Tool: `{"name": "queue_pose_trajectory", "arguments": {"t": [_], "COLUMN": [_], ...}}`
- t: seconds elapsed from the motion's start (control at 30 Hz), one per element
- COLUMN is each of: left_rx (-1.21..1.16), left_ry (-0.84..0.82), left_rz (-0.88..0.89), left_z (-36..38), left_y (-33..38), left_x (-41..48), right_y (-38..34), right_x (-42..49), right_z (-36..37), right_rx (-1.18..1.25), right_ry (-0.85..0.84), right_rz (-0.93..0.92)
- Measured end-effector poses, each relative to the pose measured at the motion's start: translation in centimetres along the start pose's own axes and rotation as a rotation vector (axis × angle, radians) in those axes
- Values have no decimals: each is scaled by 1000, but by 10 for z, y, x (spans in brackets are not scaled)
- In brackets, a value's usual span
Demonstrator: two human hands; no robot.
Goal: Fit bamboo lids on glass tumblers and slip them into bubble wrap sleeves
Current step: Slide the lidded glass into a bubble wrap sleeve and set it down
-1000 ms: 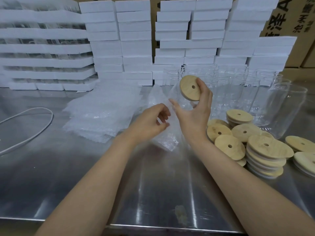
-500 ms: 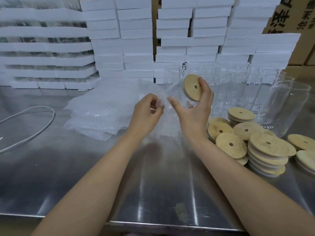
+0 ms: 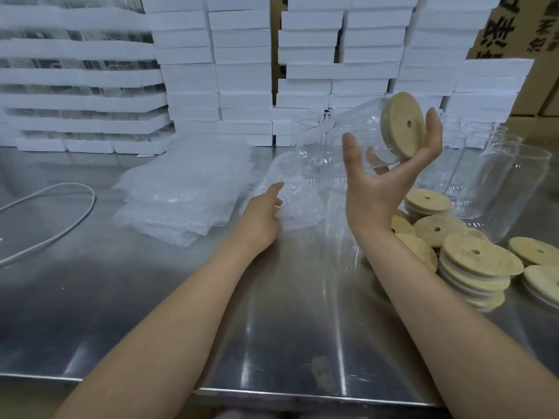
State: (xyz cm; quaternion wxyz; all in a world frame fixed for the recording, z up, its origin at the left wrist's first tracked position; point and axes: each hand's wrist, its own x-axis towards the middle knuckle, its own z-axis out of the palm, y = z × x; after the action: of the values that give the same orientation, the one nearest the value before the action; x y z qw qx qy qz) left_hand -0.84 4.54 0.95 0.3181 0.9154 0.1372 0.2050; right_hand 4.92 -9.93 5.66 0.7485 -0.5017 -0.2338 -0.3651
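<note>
A: Where was the tumbler (image 3: 335, 137)?
B: Held off the steel table (image 3: 272, 328), right of centre, tipped almost onto its side. Base pointed left, mouth right. A bamboo lid (image 3: 400, 125) sat on the mouth.

A: Right hand (image 3: 378, 189)?
B: Spread wide round the glass: thumb up on the near side, fingers behind, one fingertip against the lid's face.

A: Left hand (image 3: 263, 213)?
B: Low, on a flat bubble wrap sleeve (image 3: 299, 204), forefinger out. Couldn't tell whether it gripped.

A: Surroundings?
B: More sleeves stacked (image 3: 181, 192) to the left. Loose lids (image 3: 478, 261) piled near right. Open tumblers (image 3: 508, 182) stood far right, with only clear glass seen. White foam boxes (image 3: 242, 71) stacked along the far side. In the foam trays (image 3: 75, 74) far left, glassware showed between layers.
</note>
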Motion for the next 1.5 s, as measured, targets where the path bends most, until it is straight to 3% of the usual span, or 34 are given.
{"name": "queue_pose_trajectory", "arguments": {"t": [0.27,0.43,0.6,0.73,0.9,1.0,1.17,1.3,1.5], "left_rx": [-87,-492,-750,-638,-14,171,210,129,-167], "left_ry": [269,325,306,391,105,146,420,541,372], "left_rz": [-16,-235,-206,-39,464,570,585,630,632], "left_z": [0,-7,-13,-11,-10,-4,-6,0,0], "left_y": [2,7,18,28,14,13,12,21,36], "left_x": [5,8,5,0,-9,-6,-3,-6,-9], "right_y": [1,5,9,12,10,7,2,2,1], "right_x": [-7,-11,-14,-12,-8,-9,-29,-42,-38], "right_z": [3,-1,-2,-2,-2,-1,10,15,14], "right_rx": [120,-34,-136,-147,-91,-33,35,8,23], "right_ry": [-99,-201,-170,-110,-43,-50,-95,-109,-112], "right_rz": [80,-14,-55,-44,-16,43,145,132,192]}}
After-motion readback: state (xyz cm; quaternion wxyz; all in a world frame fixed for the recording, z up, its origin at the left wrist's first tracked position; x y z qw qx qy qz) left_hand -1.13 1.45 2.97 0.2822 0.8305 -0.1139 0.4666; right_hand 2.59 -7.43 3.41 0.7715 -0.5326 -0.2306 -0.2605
